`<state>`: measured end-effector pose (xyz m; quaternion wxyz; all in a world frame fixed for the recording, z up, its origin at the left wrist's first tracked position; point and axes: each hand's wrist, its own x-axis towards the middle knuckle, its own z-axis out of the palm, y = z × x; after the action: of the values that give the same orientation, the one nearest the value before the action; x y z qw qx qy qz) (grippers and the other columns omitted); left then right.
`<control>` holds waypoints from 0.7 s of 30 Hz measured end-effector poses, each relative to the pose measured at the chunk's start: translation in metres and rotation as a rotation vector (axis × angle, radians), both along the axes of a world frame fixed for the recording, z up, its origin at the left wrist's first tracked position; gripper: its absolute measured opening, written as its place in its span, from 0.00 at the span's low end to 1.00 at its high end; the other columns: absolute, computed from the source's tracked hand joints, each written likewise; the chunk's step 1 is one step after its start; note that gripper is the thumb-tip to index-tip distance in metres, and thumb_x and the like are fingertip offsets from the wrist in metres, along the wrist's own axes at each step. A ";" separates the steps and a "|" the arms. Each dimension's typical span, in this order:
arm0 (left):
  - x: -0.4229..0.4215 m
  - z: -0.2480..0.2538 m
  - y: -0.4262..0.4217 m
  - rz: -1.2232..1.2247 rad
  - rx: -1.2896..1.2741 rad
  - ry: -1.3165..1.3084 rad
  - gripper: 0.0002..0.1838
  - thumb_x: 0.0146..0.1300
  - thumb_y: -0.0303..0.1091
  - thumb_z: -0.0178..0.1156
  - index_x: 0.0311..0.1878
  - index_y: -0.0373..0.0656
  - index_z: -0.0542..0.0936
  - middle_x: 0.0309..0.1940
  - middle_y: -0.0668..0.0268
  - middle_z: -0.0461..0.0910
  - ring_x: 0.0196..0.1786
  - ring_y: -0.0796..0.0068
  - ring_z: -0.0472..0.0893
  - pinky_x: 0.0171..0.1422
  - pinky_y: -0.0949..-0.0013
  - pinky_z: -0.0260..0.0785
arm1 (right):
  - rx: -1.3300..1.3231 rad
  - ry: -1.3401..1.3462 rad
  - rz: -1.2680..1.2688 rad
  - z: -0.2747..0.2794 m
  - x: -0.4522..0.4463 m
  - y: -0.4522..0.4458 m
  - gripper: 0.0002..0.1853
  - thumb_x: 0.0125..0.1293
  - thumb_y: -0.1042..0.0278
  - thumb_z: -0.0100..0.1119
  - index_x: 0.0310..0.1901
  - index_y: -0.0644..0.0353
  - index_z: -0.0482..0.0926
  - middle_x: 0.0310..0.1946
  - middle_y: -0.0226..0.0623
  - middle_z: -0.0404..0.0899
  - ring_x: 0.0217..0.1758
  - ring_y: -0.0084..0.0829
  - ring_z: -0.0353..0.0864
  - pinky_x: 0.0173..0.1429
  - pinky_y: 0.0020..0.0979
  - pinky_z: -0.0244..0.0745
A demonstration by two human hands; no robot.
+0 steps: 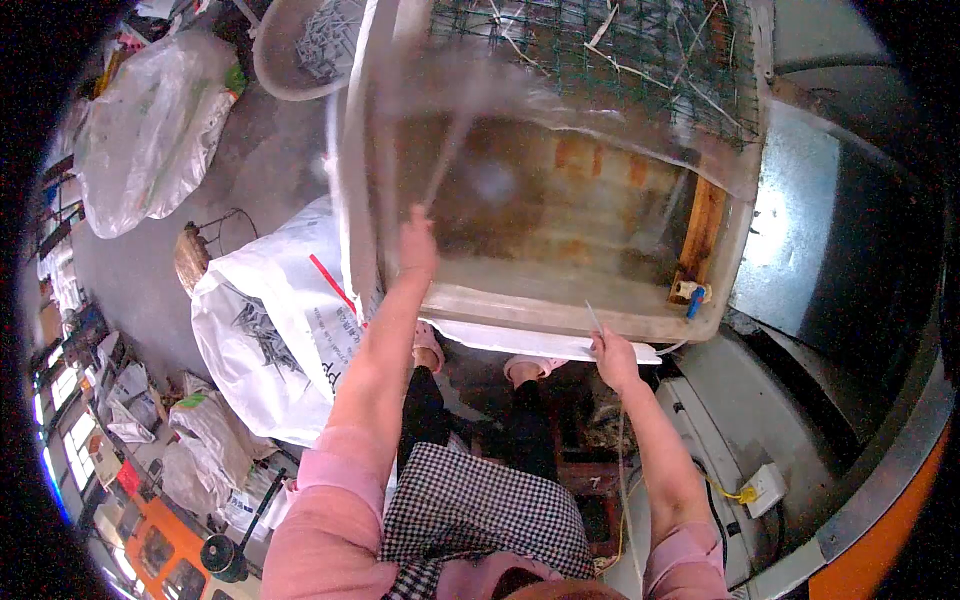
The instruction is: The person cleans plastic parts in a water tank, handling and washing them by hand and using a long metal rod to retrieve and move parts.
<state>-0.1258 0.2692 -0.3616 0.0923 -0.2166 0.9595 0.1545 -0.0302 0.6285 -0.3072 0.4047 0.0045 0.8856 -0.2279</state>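
My left hand (pixel 418 245) is closed round the lower end of a thin pale rod (pixel 452 150), blurred by motion, that slants up over a wide basin (pixel 735 270). Cloudy brownish liquid (pixel 490 185) lies inside it. At the basin's near rim, my right hand (pixel 613 360) pinches a thin pale strip (pixel 593 316) whose tip points up and left. Below that hand a thin yellowish line (pixel 622 480) runs down; whether it belongs to the strip I cannot tell. Green wire mesh (pixel 640 60) with pale strips on it covers the basin's far part.
A white sack (pixel 270 290) of grey pieces stands left of the basin, near a round tub (pixel 310 45) of similar pieces. A blue-handled valve (pixel 694 300) sits in the basin's right corner. Grey machine housing (pixel 740 440) with a yellow plug (pixel 748 495) is at right.
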 end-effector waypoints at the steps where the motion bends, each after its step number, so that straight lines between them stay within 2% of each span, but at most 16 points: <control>1: 0.000 0.005 -0.003 -0.007 0.006 -0.018 0.15 0.61 0.32 0.46 0.52 0.44 0.67 0.30 0.50 0.75 0.34 0.51 0.75 0.37 0.53 0.66 | -0.005 0.002 -0.001 0.000 0.000 0.001 0.17 0.61 0.63 0.47 0.49 0.63 0.69 0.32 0.53 0.76 0.35 0.51 0.75 0.41 0.46 0.68; 2: -0.001 0.009 -0.004 -0.015 0.011 -0.034 0.17 0.63 0.36 0.46 0.55 0.45 0.67 0.28 0.51 0.75 0.30 0.53 0.75 0.32 0.55 0.66 | -0.012 0.005 -0.003 0.000 -0.001 0.000 0.18 0.61 0.62 0.47 0.50 0.63 0.69 0.33 0.53 0.76 0.35 0.51 0.75 0.41 0.46 0.68; 3: 0.007 0.006 -0.004 -0.017 0.007 -0.030 0.17 0.63 0.36 0.46 0.55 0.45 0.67 0.28 0.51 0.75 0.30 0.53 0.75 0.32 0.55 0.66 | -0.016 0.010 -0.005 -0.001 -0.002 0.000 0.18 0.61 0.62 0.47 0.50 0.63 0.69 0.33 0.53 0.76 0.35 0.51 0.75 0.41 0.46 0.68; 5: 0.028 0.000 0.001 0.001 0.085 0.108 0.15 0.64 0.37 0.45 0.52 0.45 0.69 0.28 0.50 0.76 0.29 0.50 0.75 0.32 0.53 0.65 | -0.029 0.044 -0.002 -0.001 -0.001 0.000 0.17 0.61 0.63 0.47 0.49 0.63 0.69 0.33 0.53 0.76 0.35 0.51 0.75 0.42 0.46 0.69; 9: 0.018 -0.014 0.018 -0.025 0.057 0.179 0.13 0.64 0.37 0.44 0.48 0.43 0.70 0.28 0.49 0.76 0.28 0.48 0.75 0.32 0.52 0.65 | -0.062 0.033 0.014 0.000 -0.003 -0.001 0.16 0.61 0.63 0.46 0.48 0.63 0.69 0.32 0.53 0.76 0.36 0.51 0.75 0.42 0.45 0.69; 11: -0.005 -0.017 0.022 0.063 0.116 0.073 0.08 0.59 0.30 0.45 0.39 0.39 0.72 0.33 0.49 0.74 0.37 0.48 0.74 0.39 0.52 0.66 | -0.035 0.060 0.044 -0.005 0.001 -0.001 0.16 0.62 0.63 0.46 0.47 0.63 0.70 0.31 0.52 0.76 0.35 0.51 0.75 0.41 0.45 0.69; 15: -0.028 -0.038 0.014 0.100 0.127 0.157 0.10 0.59 0.30 0.45 0.44 0.39 0.68 0.33 0.51 0.74 0.36 0.49 0.75 0.39 0.53 0.67 | 0.004 0.051 0.069 -0.003 -0.001 -0.004 0.16 0.62 0.62 0.45 0.47 0.63 0.70 0.31 0.52 0.76 0.35 0.51 0.75 0.41 0.45 0.69; 17: -0.029 -0.048 0.006 0.030 0.054 0.294 0.14 0.59 0.30 0.46 0.49 0.40 0.64 0.32 0.51 0.74 0.36 0.50 0.75 0.39 0.53 0.67 | -0.008 0.026 0.058 -0.002 -0.002 -0.006 0.17 0.63 0.62 0.45 0.48 0.63 0.69 0.31 0.53 0.75 0.34 0.51 0.75 0.41 0.45 0.69; 19: -0.020 -0.073 -0.010 -0.033 -0.018 0.269 0.15 0.59 0.29 0.46 0.50 0.40 0.64 0.32 0.51 0.74 0.36 0.50 0.75 0.39 0.53 0.67 | -0.014 0.028 0.048 -0.002 -0.001 -0.006 0.17 0.63 0.62 0.45 0.49 0.64 0.69 0.31 0.54 0.75 0.35 0.51 0.75 0.41 0.45 0.69; 21: -0.021 -0.068 -0.012 -0.095 -0.089 0.245 0.16 0.58 0.29 0.47 0.50 0.40 0.64 0.32 0.51 0.74 0.36 0.50 0.75 0.39 0.52 0.67 | -0.019 0.031 0.039 -0.003 -0.001 -0.006 0.18 0.63 0.62 0.45 0.50 0.64 0.68 0.31 0.54 0.75 0.35 0.51 0.75 0.41 0.45 0.69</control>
<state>-0.1470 0.2573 -0.4298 -0.0282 -0.1542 0.9787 0.1325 -0.0307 0.6223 -0.3103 0.3953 -0.0204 0.8895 -0.2284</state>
